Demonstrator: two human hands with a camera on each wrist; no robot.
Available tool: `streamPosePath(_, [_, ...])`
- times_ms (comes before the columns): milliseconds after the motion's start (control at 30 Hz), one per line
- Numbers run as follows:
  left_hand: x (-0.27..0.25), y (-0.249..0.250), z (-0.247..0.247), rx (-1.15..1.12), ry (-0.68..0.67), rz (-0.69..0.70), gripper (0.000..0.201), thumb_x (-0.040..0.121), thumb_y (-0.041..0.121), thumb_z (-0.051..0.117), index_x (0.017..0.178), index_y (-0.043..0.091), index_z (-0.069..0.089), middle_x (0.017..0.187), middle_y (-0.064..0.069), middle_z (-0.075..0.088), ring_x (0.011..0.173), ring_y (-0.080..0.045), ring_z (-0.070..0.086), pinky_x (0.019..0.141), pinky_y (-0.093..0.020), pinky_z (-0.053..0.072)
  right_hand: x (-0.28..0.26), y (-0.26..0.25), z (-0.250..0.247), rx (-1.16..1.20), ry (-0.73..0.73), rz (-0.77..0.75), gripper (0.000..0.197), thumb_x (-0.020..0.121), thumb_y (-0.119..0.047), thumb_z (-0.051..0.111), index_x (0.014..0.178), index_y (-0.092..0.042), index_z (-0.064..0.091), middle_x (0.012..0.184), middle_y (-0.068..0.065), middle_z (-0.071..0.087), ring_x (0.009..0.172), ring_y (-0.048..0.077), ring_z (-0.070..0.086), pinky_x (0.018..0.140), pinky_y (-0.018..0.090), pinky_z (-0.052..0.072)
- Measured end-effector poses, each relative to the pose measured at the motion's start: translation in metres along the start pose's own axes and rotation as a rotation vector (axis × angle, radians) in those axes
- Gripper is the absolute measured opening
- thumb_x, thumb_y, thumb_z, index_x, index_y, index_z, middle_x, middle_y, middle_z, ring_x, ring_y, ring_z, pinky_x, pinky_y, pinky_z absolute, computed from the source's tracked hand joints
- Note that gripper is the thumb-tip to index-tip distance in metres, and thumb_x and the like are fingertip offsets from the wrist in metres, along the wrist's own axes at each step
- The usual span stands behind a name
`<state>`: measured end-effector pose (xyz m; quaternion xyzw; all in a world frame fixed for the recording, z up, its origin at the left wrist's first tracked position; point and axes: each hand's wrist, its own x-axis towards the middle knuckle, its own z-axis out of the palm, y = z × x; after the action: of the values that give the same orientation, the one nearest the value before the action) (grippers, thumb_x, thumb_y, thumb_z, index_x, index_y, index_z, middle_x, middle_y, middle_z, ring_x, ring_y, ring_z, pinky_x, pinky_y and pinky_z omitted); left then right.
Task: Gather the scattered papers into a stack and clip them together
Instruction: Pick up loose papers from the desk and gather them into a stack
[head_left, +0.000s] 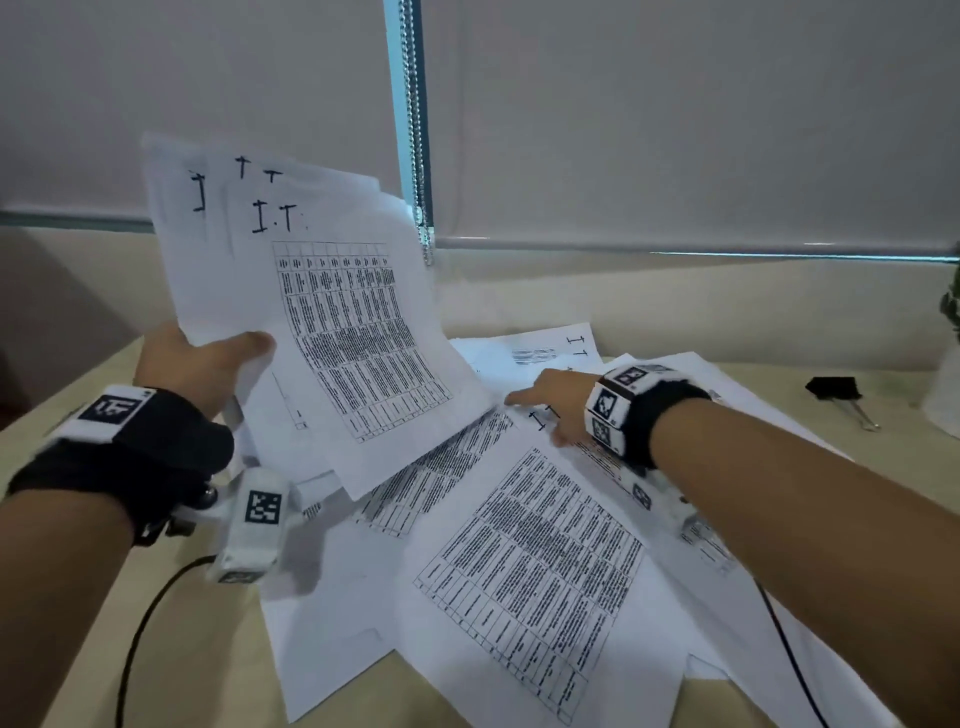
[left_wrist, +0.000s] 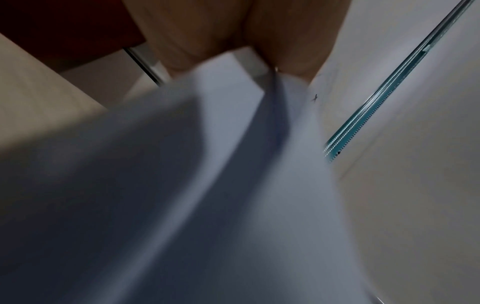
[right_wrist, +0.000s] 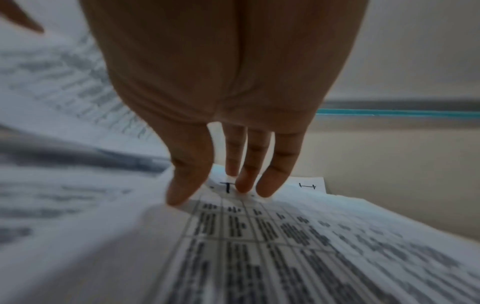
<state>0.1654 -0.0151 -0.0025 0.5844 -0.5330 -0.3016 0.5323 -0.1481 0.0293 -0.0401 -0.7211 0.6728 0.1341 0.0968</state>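
Holding gathered sheets (head_left: 332, 332) raised off table (head_left: 78, 597), pinched in left hand (head_left: 202, 364). Right hand (head_left: 558, 402) flat, fingers (right_wrist: 272, 176) straight, touching loose papers (head_left: 524, 577) spread on table. Binder clip (head_left: 834, 389) untouched, right of pile.

The head view looks forward and down from above over the pale wooden table (head_left: 67, 571) toward the grey roller blinds (head_left: 675, 119). The left wrist view sits very close under blurred white sheets (left_wrist: 233, 185), tilted up — the right wrist view skims low along the outstretched right hand (right_wrist: 221, 92) over printed white table sheets (right_wrist: 285, 246). All three share the blinds' teal gap (head_left: 402, 104).
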Motion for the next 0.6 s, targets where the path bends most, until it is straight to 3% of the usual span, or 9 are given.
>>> streamPosePath(67, [0.005, -0.006, -0.005, -0.021, 0.007, -0.008, 0.027, 0.074, 0.021, 0.073, 0.093, 0.004, 0.065, 0.067, -0.005, 0.066, 0.042, -0.024, 0.051, 0.048, -0.022, 0.043, 0.009, -0.001, -0.001, -0.069, -0.027, 0.002, 0.063, 0.081, -0.017, 0.066, 0.138, -0.029, 0.042, 0.134, 0.010, 0.047, 0.107, 0.024, 0.054, 0.085, 0.030, 0.044])
streamPosePath(133, [0.005, -0.009, -0.007, -0.018, 0.017, 0.002, 0.020, 0.074, 0.020, 0.073, 0.090, 0.012, 0.064, 0.084, -0.010, 0.065, 0.055, -0.022, 0.052, 0.064, -0.031, 0.043, 0.012, 0.003, -0.004, 0.005, 0.058, 0.024, 0.043, 0.077, -0.020, 0.071, 0.117, -0.026, 0.059, 0.122, 0.006, 0.052, 0.100, 0.022, 0.055, 0.078, 0.028, 0.044])
streamPosePath(200, [0.001, -0.006, -0.008, -0.022, 0.023, -0.004, 0.016, 0.077, 0.019, 0.072, 0.083, 0.012, 0.059, 0.076, -0.008, 0.059, 0.056, -0.015, 0.049, 0.066, -0.028, 0.040, 0.010, 0.008, -0.005, 0.066, 0.136, 0.054, 0.015, 0.075, -0.022, 0.073, 0.083, -0.029, 0.062, 0.106, -0.002, 0.060, 0.099, 0.020, 0.059, 0.077, 0.029, 0.047])
streamPosePath(267, [0.005, -0.008, -0.012, -0.025, 0.052, -0.024, 0.026, 0.075, 0.026, 0.074, 0.085, 0.010, 0.057, 0.072, -0.005, 0.055, 0.059, -0.020, 0.051, 0.067, -0.029, 0.042, 0.009, 0.017, -0.005, 0.127, 0.132, 0.064, 0.019, 0.078, -0.023, 0.069, 0.069, -0.029, 0.053, 0.094, -0.006, 0.067, 0.096, 0.019, 0.060, 0.080, 0.029, 0.048])
streamPosePath(367, [0.031, -0.031, -0.024, -0.032, 0.085, -0.085, 0.064, 0.056, 0.049, 0.079, 0.100, 0.005, 0.062, 0.081, -0.009, 0.066, 0.066, -0.031, 0.060, 0.068, -0.043, 0.049, -0.002, 0.028, -0.008, 0.174, 0.103, 0.124, 0.010, 0.082, -0.025, 0.068, 0.088, -0.024, 0.059, 0.098, -0.001, 0.064, 0.094, 0.018, 0.053, 0.081, 0.025, 0.041])
streamPosePath(433, [0.047, -0.045, -0.032, -0.017, 0.058, -0.146, 0.085, 0.045, 0.064, 0.078, 0.102, 0.002, 0.062, 0.077, -0.010, 0.066, 0.063, -0.031, 0.060, 0.065, -0.043, 0.046, -0.007, 0.033, -0.005, 0.182, 0.074, 0.184, 0.031, 0.084, -0.030, 0.067, 0.112, -0.019, 0.060, 0.106, 0.001, 0.059, 0.105, 0.022, 0.054, 0.087, 0.025, 0.039])
streamPosePath(467, [0.058, -0.056, -0.036, -0.007, 0.056, -0.168, 0.095, 0.040, 0.071, 0.076, 0.103, 0.002, 0.062, 0.085, -0.012, 0.068, 0.068, -0.031, 0.061, 0.066, -0.041, 0.046, -0.010, 0.031, -0.003, 0.177, 0.059, 0.212, 0.038, 0.084, -0.033, 0.066, 0.119, -0.019, 0.058, 0.115, 0.002, 0.059, 0.111, 0.021, 0.054, 0.092, 0.026, 0.039])
streamPosePath(533, [0.084, -0.099, -0.051, 0.034, 0.053, -0.202, 0.094, 0.041, 0.072, 0.075, 0.103, 0.004, 0.061, 0.104, -0.015, 0.067, 0.076, -0.029, 0.060, 0.067, -0.040, 0.046, -0.012, 0.027, 0.008, 0.179, 0.046, 0.232, 0.044, 0.082, -0.037, 0.066, 0.122, -0.021, 0.057, 0.124, -0.001, 0.059, 0.113, 0.019, 0.055, 0.094, 0.027, 0.041])
streamPosePath(600, [0.089, -0.115, -0.057, -0.007, 0.031, -0.175, 0.105, 0.031, 0.075, 0.074, 0.110, 0.006, 0.062, 0.107, -0.018, 0.068, 0.071, -0.031, 0.060, 0.061, -0.037, 0.048, -0.011, 0.022, 0.019, 0.227, 0.060, 0.253, 0.041, 0.078, -0.037, 0.069, 0.116, -0.023, 0.060, 0.115, -0.005, 0.062, 0.103, 0.015, 0.057, 0.086, 0.026, 0.044])
